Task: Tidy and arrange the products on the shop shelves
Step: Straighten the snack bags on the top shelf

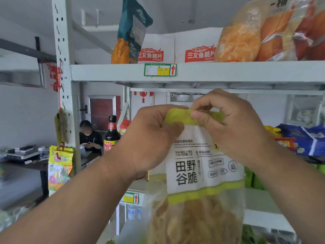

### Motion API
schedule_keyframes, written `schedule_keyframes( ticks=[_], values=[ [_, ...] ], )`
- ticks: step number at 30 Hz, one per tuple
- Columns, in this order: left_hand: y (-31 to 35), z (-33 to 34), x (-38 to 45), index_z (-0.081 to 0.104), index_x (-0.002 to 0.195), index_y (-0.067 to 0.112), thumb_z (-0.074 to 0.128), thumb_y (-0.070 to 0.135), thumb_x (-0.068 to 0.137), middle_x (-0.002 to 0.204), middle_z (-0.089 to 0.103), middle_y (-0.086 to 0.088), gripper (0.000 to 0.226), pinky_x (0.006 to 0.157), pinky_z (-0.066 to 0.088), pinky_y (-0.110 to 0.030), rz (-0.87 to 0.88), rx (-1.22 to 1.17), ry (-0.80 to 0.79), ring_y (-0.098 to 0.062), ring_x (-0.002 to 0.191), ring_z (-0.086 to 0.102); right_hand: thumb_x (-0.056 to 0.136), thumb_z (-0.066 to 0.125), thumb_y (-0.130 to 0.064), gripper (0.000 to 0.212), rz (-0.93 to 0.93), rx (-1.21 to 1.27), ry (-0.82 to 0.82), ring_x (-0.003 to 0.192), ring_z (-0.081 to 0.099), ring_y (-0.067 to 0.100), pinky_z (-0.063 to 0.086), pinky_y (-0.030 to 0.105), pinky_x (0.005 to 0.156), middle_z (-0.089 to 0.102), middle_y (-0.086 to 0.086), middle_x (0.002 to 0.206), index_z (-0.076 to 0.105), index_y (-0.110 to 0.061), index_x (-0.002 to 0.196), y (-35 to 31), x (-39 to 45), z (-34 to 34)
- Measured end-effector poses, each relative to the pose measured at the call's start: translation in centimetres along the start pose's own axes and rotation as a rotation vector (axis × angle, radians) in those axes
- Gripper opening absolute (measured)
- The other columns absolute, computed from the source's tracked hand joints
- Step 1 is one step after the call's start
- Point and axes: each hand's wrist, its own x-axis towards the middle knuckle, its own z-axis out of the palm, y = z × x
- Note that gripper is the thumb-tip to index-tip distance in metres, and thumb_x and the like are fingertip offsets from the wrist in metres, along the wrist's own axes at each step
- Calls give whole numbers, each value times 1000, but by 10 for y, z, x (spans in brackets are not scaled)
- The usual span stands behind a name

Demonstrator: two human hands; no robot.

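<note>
A tall snack bag (202, 173) with a white label, yellow-green bands and a clear lower half of golden crisps hangs in front of the shelves. My left hand (149, 136) grips the left part of its yellow-green top strip. My right hand (226, 124) pinches the same strip at the middle, thumb in front. The bag's top sits just below the upper shelf (246, 71).
On the upper shelf stand a teal-and-orange bag (130, 32), white boxes with red labels (198, 48) and orange snack bags (274, 30). A soy sauce bottle (112, 132) and blue bags (306, 140) sit on the middle shelf. A person (89, 136) sits behind at a desk.
</note>
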Motion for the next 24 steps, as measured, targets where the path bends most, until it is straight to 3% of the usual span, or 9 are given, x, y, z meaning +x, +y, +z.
schedule_keyframes(
  ticks=[2,4,6,8,11,14,17,20,24],
  values=[
    [-5,-5,-2,82,113,21,63,6,102,105,79,-22,26,91,58,-72,-2,-24,45,-51,101,74,87,75,-52,45,113,21,-139,103,62,-4,41,8,84,67,-20,109,58,-41,127,3,3,-9],
    [-9,-13,-4,81,114,21,61,-1,104,102,79,-24,31,86,58,-74,-30,-90,97,-47,96,76,73,73,-69,69,251,5,-340,99,65,-7,46,16,84,71,-21,108,50,-51,135,6,6,-18],
    [-14,-24,-6,78,120,25,60,-2,104,103,76,-29,36,84,57,-75,-19,-96,119,-43,89,74,71,73,-70,53,282,-69,-464,82,71,7,54,35,75,76,-9,93,67,-45,117,10,9,-22],
    [-21,-36,-9,69,135,34,62,-3,103,106,73,-30,49,85,59,-73,-5,-41,80,-42,87,72,81,78,-57,24,283,-40,-486,77,71,25,56,44,72,76,0,82,75,-35,91,10,9,-15],
    [-29,-55,-14,58,145,38,73,-3,96,93,76,-10,66,76,64,-50,-6,158,45,-34,79,71,87,81,-43,10,264,18,-545,78,72,17,55,41,74,77,-6,82,76,-36,82,9,-1,5],
    [-36,-66,-27,78,114,32,84,4,87,86,80,-1,39,67,58,-23,-40,407,-16,-11,70,71,87,81,-44,14,249,-10,-634,79,70,11,56,37,77,75,-8,85,76,-31,84,9,-23,33],
    [-53,-67,-53,84,93,26,86,8,87,81,81,5,19,64,53,-10,-158,556,-181,5,69,72,86,82,-44,16,257,-13,-756,72,66,2,51,26,63,72,-15,79,74,-32,80,13,-57,60],
    [-88,-63,-82,85,90,28,87,17,87,77,79,17,11,59,51,-9,-265,679,-311,2,68,72,87,80,-48,19,266,-63,-890,69,64,3,47,28,57,69,-15,76,73,-33,79,22,-96,89],
    [-152,-50,-126,84,87,27,87,18,88,73,77,17,10,57,47,-8,-442,677,-378,3,65,69,87,81,-47,17,330,-43,-1037,68,64,6,53,34,66,70,-7,77,75,-32,83,42,-157,127]
  ],
)
